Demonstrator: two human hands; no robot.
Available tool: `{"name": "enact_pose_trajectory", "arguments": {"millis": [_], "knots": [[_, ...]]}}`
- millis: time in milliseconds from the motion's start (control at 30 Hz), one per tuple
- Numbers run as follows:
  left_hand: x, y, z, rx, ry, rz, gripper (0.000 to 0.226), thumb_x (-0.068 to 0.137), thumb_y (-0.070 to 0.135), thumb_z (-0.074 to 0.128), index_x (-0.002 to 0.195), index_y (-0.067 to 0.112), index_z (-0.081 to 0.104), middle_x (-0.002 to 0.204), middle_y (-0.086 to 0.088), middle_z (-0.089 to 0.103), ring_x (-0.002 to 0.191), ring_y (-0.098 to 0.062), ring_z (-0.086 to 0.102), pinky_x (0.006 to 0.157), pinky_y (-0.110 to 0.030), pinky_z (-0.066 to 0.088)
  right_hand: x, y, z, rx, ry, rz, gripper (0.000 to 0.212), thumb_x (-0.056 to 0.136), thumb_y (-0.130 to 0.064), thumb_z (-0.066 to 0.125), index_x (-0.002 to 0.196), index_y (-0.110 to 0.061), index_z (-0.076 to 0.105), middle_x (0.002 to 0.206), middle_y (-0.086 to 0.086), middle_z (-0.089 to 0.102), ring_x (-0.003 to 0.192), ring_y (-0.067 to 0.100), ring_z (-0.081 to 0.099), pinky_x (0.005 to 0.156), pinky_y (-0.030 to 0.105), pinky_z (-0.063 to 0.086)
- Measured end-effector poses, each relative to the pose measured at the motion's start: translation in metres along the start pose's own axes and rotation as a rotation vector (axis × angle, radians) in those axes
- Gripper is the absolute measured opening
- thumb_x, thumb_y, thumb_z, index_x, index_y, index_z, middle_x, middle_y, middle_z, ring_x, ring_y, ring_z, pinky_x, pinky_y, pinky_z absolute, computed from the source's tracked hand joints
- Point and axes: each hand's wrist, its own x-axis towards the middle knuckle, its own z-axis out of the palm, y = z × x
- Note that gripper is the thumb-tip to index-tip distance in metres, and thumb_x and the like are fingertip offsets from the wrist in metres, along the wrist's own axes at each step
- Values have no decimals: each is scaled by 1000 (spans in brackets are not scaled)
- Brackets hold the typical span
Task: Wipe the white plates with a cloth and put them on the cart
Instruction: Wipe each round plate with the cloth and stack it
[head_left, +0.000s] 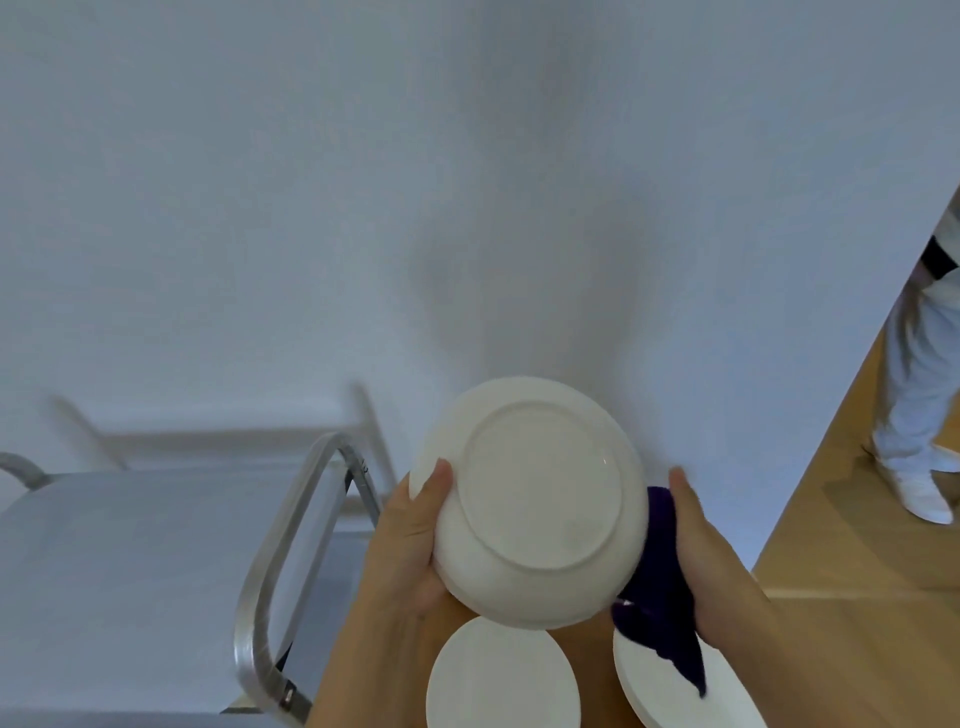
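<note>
My left hand (410, 540) grips a white plate (530, 499) by its left rim and holds it up tilted, with its underside facing me. My right hand (711, 566) is at the plate's right edge and holds a dark purple cloth (660, 592) that hangs down behind the rim. Below the raised plate, two more white plates lie on a wooden table (831, 649): one in the middle (501, 675) and one to the right (654, 686), partly under the cloth. The metal cart (130, 561) stands to the left with its grey top shelf bare.
The cart's curved steel handle (280, 571) stands between the cart shelf and my left arm. A white wall fills the view ahead. At the far right a person in white trousers and shoes (919, 405) stands on the wooden floor.
</note>
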Motion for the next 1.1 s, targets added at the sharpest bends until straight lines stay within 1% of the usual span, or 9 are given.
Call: {"name": "enact_pose_trajectory", "arguments": {"millis": [133, 267, 367, 433, 533, 633, 733, 933, 1100], "knots": [[-3, 5, 4, 428, 127, 161, 43, 65, 49, 65, 99, 24, 65, 86, 5, 75, 77, -13, 72, 63, -32, 58, 4, -8, 6, 22, 227, -260, 47, 94, -52, 38, 120, -16, 55, 99, 10, 63, 89, 29, 59, 82, 43, 45], [0, -6, 14, 807, 136, 260, 14, 84, 48, 57, 88, 35, 59, 73, 13, 69, 66, 10, 62, 46, -5, 43, -21, -28, 43, -219, 27, -675, 18, 95, -42, 44, 102, -57, 50, 102, -24, 62, 99, 2, 58, 79, 23, 45], [-4, -12, 24, 935, 19, 321, 21, 85, 50, 52, 80, 32, 61, 71, 17, 69, 65, 4, 63, 51, -7, 46, -24, -27, 75, -675, -152, -990, 38, 98, -37, 36, 130, -55, 28, 148, -19, 29, 139, 8, 20, 115, 32, 19], [-9, -14, 26, 939, -24, 306, 27, 90, 45, 52, 81, 22, 63, 71, 14, 69, 63, -2, 64, 54, -12, 49, -19, -32, 85, -849, -138, -1044, 47, 94, -45, 31, 140, -46, 25, 154, -18, 6, 141, 7, -4, 114, 32, -1], [-19, -12, 24, 953, -39, 266, 36, 87, 55, 54, 82, 21, 63, 72, 12, 69, 63, -5, 63, 53, -15, 49, -10, -42, 83, -801, -103, -1021, 54, 84, -50, 37, 136, -35, 43, 151, -9, 27, 138, 12, 18, 115, 34, 12], [-29, -8, 20, 1012, 14, 261, 25, 80, 57, 55, 81, 32, 61, 72, 13, 67, 67, -1, 61, 56, -15, 48, 4, -45, 72, -491, -126, -858, 41, 86, -46, 43, 123, -35, 54, 124, -17, 52, 116, 4, 46, 101, 29, 36], [-39, 4, 15, 877, 27, 275, 30, 64, 60, 59, 74, 33, 68, 73, 13, 69, 63, -3, 64, 54, -16, 49, 20, -40, 55, -246, -137, -611, 20, 94, -40, 45, 107, -38, 59, 109, -16, 62, 100, 2, 57, 84, 24, 43], [-38, 23, 15, 421, 115, 306, 24, 66, 53, 75, 83, 36, 75, 82, 0, 76, 71, -11, 71, 56, -25, 53, 17, -16, 40, 18, -49, -311, 23, 97, -43, 38, 89, -39, 59, 87, -14, 68, 79, 1, 62, 62, 19, 46], [-25, 17, 42, 107, 311, 266, 31, 86, 50, 55, 102, 29, 70, 87, 3, 75, 71, -14, 73, 47, -27, 54, -3, 37, 64, 159, -59, -229, 57, 87, -62, 37, 138, -37, 34, 129, -8, 53, 116, 13, 51, 101, 39, 40]]}}
